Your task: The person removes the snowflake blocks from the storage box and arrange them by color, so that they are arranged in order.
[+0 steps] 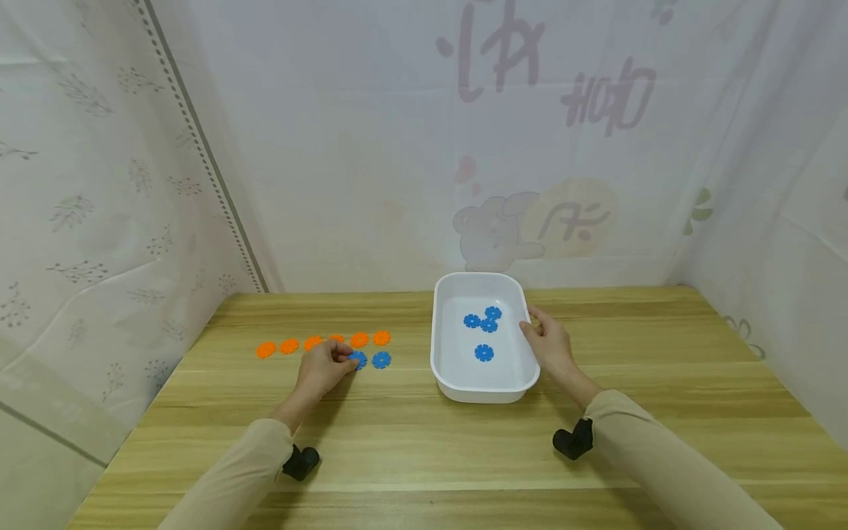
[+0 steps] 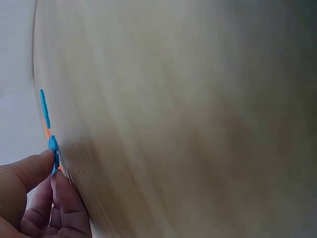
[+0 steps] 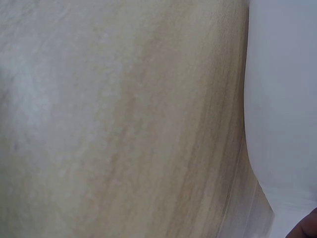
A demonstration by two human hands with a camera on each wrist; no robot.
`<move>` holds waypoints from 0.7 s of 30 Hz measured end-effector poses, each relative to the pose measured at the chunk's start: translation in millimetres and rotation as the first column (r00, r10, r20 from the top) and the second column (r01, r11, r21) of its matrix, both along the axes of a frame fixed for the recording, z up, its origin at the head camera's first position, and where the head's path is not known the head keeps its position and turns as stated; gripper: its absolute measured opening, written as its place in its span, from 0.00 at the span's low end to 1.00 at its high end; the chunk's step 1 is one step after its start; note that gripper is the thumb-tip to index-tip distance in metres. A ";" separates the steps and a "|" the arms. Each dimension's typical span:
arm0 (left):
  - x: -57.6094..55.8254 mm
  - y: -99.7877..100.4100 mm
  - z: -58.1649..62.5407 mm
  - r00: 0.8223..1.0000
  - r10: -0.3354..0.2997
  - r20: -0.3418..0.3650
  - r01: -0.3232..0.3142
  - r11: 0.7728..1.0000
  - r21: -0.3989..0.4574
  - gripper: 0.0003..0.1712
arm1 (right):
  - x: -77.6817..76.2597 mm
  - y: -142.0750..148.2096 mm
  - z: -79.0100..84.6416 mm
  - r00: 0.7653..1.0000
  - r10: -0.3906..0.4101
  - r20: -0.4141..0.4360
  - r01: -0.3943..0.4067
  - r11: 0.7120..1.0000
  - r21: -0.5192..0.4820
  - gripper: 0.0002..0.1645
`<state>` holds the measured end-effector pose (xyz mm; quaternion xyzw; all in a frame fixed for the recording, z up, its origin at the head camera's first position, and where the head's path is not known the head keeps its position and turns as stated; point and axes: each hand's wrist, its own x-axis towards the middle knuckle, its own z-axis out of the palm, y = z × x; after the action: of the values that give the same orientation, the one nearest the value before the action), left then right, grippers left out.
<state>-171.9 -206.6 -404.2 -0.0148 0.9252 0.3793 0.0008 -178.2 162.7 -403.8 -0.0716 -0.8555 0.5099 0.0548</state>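
Observation:
My left hand (image 1: 322,368) pinches a blue notched plastic disc (image 1: 359,359) between thumb and finger, low over the table. The left wrist view shows that blue disc (image 2: 53,148) edge-on at the fingertips. Just right of it lies another blue disc (image 1: 381,360). Behind these runs a row of several orange discs (image 1: 289,346), partly covered by the hand. With thumb over the rim and fingers outside, my right hand (image 1: 548,344) holds the right side of a white plastic tub (image 1: 457,375). Several blue discs (image 1: 484,353) lie inside it; some overlap.
Everything stands on a wood-grain table (image 1: 397,456). A pale printed curtain (image 1: 344,184) hangs behind the table and at both sides. Black wrist mounts (image 1: 573,439) stick out from the sleeves.

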 end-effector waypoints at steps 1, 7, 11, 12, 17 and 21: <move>0.4 0.2 0.4 1.000 -0.002 0.001 0.002 1.000 -0.007 0.12 | -0.1 0.0 0.0 1.000 -0.001 0.000 0.001 1.000 0.000 0.29; 0.2 0.3 1.5 1.000 -0.020 -0.002 0.020 1.000 -0.012 0.12 | -0.9 0.7 -1.3 1.000 0.000 -0.008 0.000 1.000 0.004 0.28; -0.4 0.9 2.3 0.999 -0.028 -0.028 0.027 0.999 -0.018 0.11 | -1.4 1.7 -0.9 1.000 0.001 -0.015 -0.001 1.000 0.006 0.28; -0.7 1.1 2.4 0.999 -0.027 -0.026 0.026 0.999 -0.021 0.11 | -1.5 1.8 -0.8 1.000 0.001 -0.016 -0.001 1.000 0.003 0.28; -1.9 1.9 2.2 1.000 -0.021 0.014 0.022 0.999 -0.030 0.12 | -1.7 2.5 -0.6 1.000 0.006 -0.024 -0.006 1.000 0.003 0.28; -1.9 1.7 1.5 0.999 -0.013 0.032 0.014 0.999 -0.031 0.14 | -0.9 2.1 -0.9 1.000 0.014 -0.016 -0.014 1.000 -0.003 0.29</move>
<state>-173.8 -204.9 -402.7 -0.0144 0.9310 0.3643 0.0177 -179.1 164.9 -404.6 -0.0619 -0.8546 0.5123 0.0579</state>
